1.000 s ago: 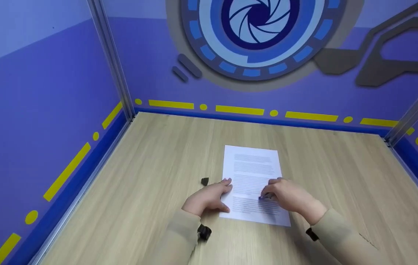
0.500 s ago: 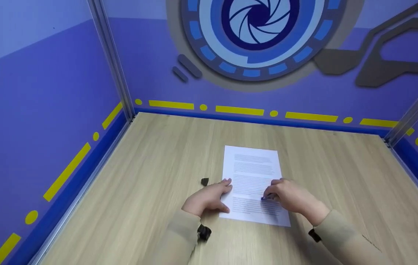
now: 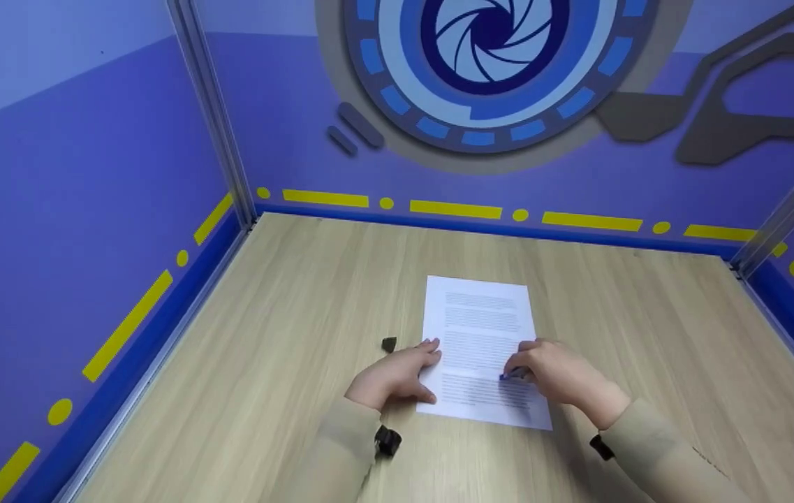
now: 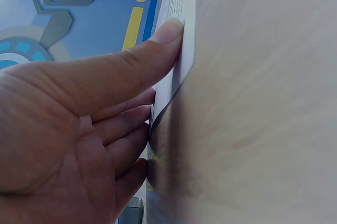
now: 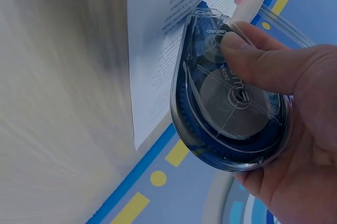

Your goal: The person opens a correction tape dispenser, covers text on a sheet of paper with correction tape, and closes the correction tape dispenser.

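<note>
A printed sheet of paper (image 3: pixel 477 307) lies on the wooden table. My left hand (image 3: pixel 397 375) rests on its left edge, thumb and fingertips pressing it down; in the left wrist view the thumb (image 4: pixel 126 74) lies on the paper. Over the lower right of the text, my right hand (image 3: pixel 557 374) grips a correction tape (image 5: pixel 231 95) with a clear and dark blue case. Its blue tip (image 5: pixel 202 6) is at the printed lines. The thumb lies on the case's side, and the far fingers are partly hidden behind it.
A small dark piece (image 3: pixel 389 344) lies on the table (image 3: pixel 313 314) just left of my left hand. Purple-blue panels (image 3: pixel 278 119) with yellow marks enclose the back and sides, with metal posts (image 3: pixel 211 105) at the corners.
My right hand has slid slightly to the right along the text, carrying the correction tape. The left hand and the paper stay where they were.
</note>
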`<state>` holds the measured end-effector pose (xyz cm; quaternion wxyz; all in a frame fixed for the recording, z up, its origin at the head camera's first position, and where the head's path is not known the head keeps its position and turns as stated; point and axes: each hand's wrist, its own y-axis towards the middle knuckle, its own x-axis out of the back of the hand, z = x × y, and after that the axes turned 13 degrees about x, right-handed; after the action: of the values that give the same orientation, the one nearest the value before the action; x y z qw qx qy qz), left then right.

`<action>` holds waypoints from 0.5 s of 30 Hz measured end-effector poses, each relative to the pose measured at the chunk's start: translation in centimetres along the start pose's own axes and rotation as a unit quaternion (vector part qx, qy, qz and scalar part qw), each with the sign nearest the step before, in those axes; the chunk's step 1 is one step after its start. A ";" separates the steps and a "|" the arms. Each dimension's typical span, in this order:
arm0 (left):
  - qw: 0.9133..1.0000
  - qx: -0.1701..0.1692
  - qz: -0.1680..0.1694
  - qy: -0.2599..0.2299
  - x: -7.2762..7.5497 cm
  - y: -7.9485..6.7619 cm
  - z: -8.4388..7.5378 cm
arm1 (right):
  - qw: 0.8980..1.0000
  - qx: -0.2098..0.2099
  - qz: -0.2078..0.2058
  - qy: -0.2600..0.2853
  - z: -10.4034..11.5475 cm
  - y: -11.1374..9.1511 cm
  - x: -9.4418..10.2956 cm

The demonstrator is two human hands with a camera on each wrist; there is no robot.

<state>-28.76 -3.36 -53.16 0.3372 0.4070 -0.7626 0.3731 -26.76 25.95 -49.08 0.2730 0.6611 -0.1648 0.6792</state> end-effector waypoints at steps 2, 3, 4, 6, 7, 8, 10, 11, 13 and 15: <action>1.000 -0.001 0.000 -0.002 0.0 0.0 0.0 | 1.000 -0.002 0.003 0.002 0.0 0.0 0.0; 1.000 -0.002 -0.001 -0.002 0.0 0.0 0.0 | 1.000 -0.003 0.004 0.003 0.0 0.0 0.0; 1.000 -0.003 -0.001 -0.003 0.0 0.0 0.1 | 1.000 -0.004 0.005 0.005 -0.1 0.0 0.0; 1.000 -0.006 -0.002 -0.001 0.0 0.0 0.1 | 1.000 -0.006 0.006 0.007 -0.1 -0.1 0.1; 1.000 -0.008 -0.004 0.001 0.0 0.0 0.1 | 1.000 -0.007 0.007 0.008 -0.1 -0.1 0.1; 1.000 -0.010 -0.005 0.004 0.0 0.0 0.1 | 1.000 -0.009 0.008 0.009 0.0 -0.1 0.1; 1.000 -0.012 -0.008 0.008 0.0 0.0 0.1 | 1.000 -0.013 0.010 0.009 -0.1 -0.1 0.0; 1.000 -0.012 -0.008 0.009 0.0 0.0 0.1 | 1.000 -0.015 0.011 0.009 -0.1 -0.1 0.0; 1.000 -0.013 -0.009 0.009 -0.1 0.0 0.1 | 1.000 -0.019 0.013 0.008 -0.1 -0.1 0.0; 1.000 -0.012 -0.008 0.008 -0.1 0.0 0.1 | 1.000 -0.018 0.012 0.007 -0.1 -0.2 0.0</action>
<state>-28.75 -3.46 -53.29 0.3513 0.4062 -0.7607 0.3647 -26.73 26.20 -49.11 0.2773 0.6492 -0.1830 0.6843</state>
